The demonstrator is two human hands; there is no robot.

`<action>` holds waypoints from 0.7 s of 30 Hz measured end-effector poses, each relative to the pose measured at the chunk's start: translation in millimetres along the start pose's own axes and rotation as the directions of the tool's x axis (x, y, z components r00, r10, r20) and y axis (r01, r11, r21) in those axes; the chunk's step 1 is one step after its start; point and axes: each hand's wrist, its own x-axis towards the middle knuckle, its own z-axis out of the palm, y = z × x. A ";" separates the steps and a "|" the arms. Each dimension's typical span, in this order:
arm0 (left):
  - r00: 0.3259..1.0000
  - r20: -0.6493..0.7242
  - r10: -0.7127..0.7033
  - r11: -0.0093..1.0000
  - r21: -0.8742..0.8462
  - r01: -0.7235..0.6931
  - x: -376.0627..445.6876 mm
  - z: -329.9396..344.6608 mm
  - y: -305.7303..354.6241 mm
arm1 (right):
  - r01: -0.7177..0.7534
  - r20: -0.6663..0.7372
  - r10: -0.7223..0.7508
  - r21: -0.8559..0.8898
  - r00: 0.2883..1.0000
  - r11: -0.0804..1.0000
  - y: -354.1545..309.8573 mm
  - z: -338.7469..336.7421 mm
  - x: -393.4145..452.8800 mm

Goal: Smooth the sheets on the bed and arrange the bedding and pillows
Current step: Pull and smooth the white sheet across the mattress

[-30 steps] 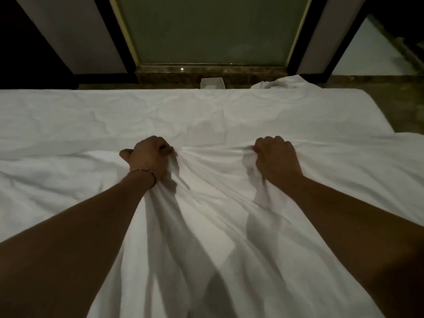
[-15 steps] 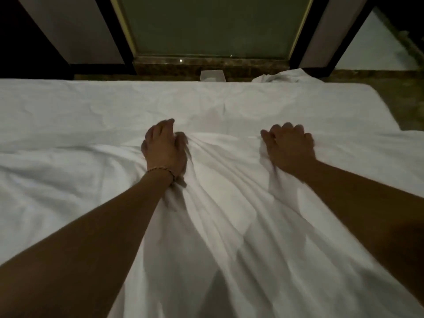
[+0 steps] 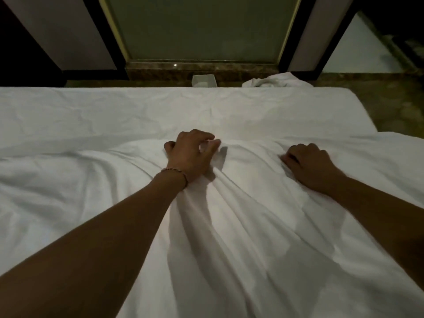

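Sheets still rumpled on a hotel-style bed (image 3: 298, 106) are worked by a person leaning across it, both arms stretched toward twelve o'clock. The loose top sheet (image 3: 229, 226) covers the near half of the mattress, its far edge bunched in a ridge across the middle, while the fitted sheet (image 3: 114, 111) beyond lies creased but flat.

A second ago both hands were clenched tight on gathered folds. Now the left hand (image 3: 190, 152), a thin bracelet (image 3: 174, 172) at its wrist, sits further up the bed with its fingers loosened and hooked, pinching only a small tuck of cloth at the sheet's edge. The right hand (image 3: 309, 161), at about two o'clock from it and well apart, is curled knuckles-up with its fingers pressed into the fabric; whether cloth is held inside that fist cannot be told with certainty, though the folds run toward it.

Long pleats fan back from both hands toward six o'clock, shallower than before. Judged from this, the top sheet is being walked up the bed in short grabs, and much ground remains: the far half is uncovered and no pillows are in view.

Past the bed's far edge, at twelve o'clock, stand a small white box (image 3: 204, 80) and, at one o'clock, a heap of white linen (image 3: 275, 81) on the floor.
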 end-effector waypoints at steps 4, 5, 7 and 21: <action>0.974 0.170 -0.149 0.983 0.132 0.127 10.8 19.6 31.2 | -0.006 -0.087 0.000 -0.064 0.996 0.998 15.7 -4.4 -18.8; 0.972 0.169 -0.164 0.979 0.151 0.139 11.2 23.7 37.7 | -0.022 -0.105 0.015 -0.069 0.994 0.997 16.9 -1.4 -19.3; 0.980 0.109 -0.165 0.978 0.143 0.149 10.0 28.6 46.3 | -0.028 -0.141 0.027 -0.006 0.990 1.000 16.2 2.4 -18.7; 0.968 -0.249 -0.023 0.999 -0.051 0.011 44.0 47.8 75.6 | 0.026 -0.169 -0.054 -0.161 0.984 0.987 41.6 -59.1 -0.5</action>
